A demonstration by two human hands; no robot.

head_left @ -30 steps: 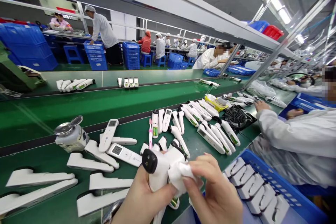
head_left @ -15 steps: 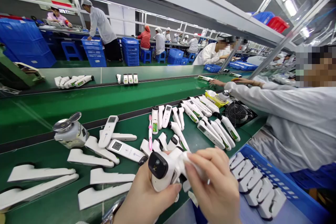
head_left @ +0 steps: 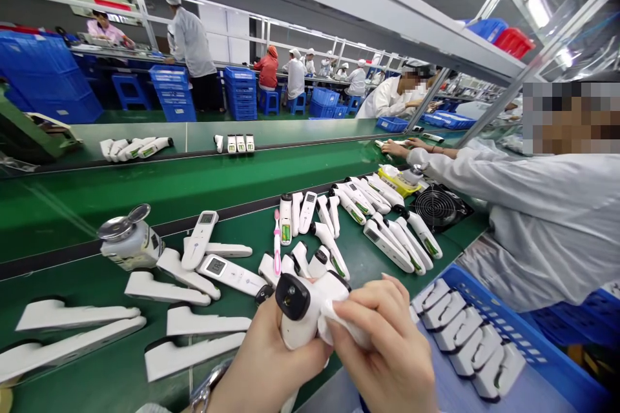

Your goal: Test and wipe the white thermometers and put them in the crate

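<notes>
Several devices (head_left: 465,330) in blue basket (head_left: 542,345); left hand (head_left: 271,358) grips thermometer (head_left: 301,330), right hand (head_left: 387,345) white cloth (head_left: 329,319).

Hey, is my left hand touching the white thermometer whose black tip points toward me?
Touching. The head view shows your left hand wrapped around the white thermometer, thumb lying against its body.

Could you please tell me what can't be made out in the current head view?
Most of the grip of the held white device: hidden by the left hand.
Much of the white wad: covered by the fingers of the right hand.
Near end of the blue basket: cut off by the bottom edge.
Small print on the metal-topped bottle: too small to read.
</notes>
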